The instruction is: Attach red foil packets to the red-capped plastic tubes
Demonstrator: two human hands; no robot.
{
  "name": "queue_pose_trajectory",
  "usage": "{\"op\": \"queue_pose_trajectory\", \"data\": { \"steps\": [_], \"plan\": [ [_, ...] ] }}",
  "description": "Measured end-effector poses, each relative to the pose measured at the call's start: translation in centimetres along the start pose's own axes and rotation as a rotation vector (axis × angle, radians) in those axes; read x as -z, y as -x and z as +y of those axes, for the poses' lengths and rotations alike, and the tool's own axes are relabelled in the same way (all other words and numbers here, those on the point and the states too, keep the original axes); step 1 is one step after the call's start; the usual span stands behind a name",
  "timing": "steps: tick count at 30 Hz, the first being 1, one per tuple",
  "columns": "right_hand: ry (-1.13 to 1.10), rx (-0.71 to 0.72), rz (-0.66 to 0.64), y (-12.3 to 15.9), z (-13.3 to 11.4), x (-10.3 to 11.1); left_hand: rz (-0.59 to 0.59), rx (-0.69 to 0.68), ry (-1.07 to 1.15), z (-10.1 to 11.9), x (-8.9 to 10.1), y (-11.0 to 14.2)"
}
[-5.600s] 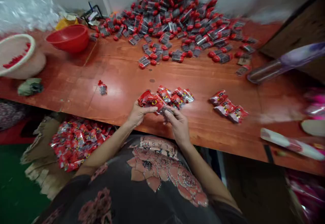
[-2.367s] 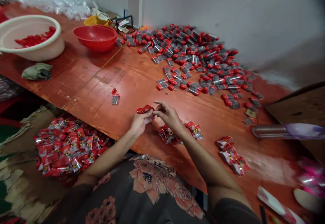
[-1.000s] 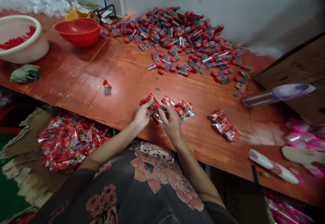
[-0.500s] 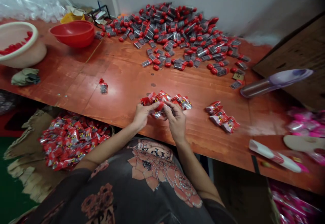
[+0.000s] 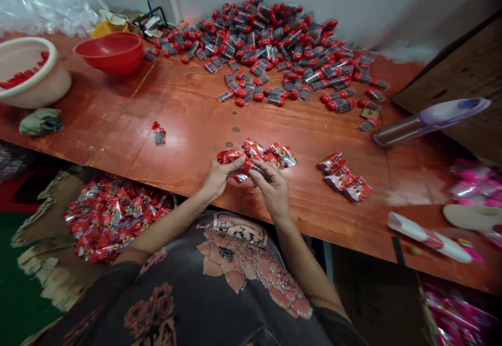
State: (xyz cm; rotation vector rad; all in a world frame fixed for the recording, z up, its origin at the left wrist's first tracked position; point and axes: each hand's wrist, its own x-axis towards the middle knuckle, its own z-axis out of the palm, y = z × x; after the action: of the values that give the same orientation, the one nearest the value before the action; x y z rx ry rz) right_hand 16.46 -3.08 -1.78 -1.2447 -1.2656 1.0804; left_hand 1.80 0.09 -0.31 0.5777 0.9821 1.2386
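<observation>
Over the near edge of the table, both my hands are closed close together. My left hand (image 5: 217,176) pinches a shiny red plastic packet (image 5: 230,156) between thumb and fingers. My right hand (image 5: 273,186) grips a small red-capped bottle (image 5: 251,166) at the packet's right end; the fingers partly cover it, and how far it sits inside the packet I cannot tell. Just beyond my hands lie several red printed packets (image 5: 280,153). Farther right, 3 more filled packets (image 5: 345,177) lie in a slanting row. One red-topped bottle (image 5: 159,135) lies alone to the left.
A heap of red-capped clear bottles (image 5: 266,48) spreads along the wall. At left stand a white tub (image 5: 58,82) and a red bowl (image 5: 113,56). A clear scoop (image 5: 427,121) lies at right by a cardboard box (image 5: 463,84). Below the table edge is a carton of red packets (image 5: 113,215).
My right fingers have shifted slightly on the bottle, and more of the red packet in my left hand shows. The other objects on the table stay in place; the view has turned slightly.
</observation>
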Motion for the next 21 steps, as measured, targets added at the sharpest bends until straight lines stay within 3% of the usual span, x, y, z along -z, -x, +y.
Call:
{"op": "queue_pose_trajectory", "data": {
  "steps": [3, 8, 14, 17, 21],
  "plan": [
    [0.131, 0.122, 0.014, 0.3, -0.4, -0.2, 0.081, -0.024, 0.022, -0.1, -0.3, 0.3],
    [0.244, 0.239, -0.011, 0.5, -0.7, -0.2, 0.119, -0.063, 0.044, 0.1, -0.5, 0.6],
    [0.298, 0.361, 0.011, 1.3, -0.5, -0.8, 0.157, 0.02, 0.128, -0.1, -0.9, 0.7],
    [0.307, 0.36, 0.049, 1.5, -0.5, -0.9, 0.144, 0.069, 0.152, -0.2, -0.9, 1.0],
    [0.273, 0.205, 0.097, 1.5, -0.4, -0.9, 0.067, 0.056, 0.028, 0.0, -0.7, 1.6]
  ]
}}
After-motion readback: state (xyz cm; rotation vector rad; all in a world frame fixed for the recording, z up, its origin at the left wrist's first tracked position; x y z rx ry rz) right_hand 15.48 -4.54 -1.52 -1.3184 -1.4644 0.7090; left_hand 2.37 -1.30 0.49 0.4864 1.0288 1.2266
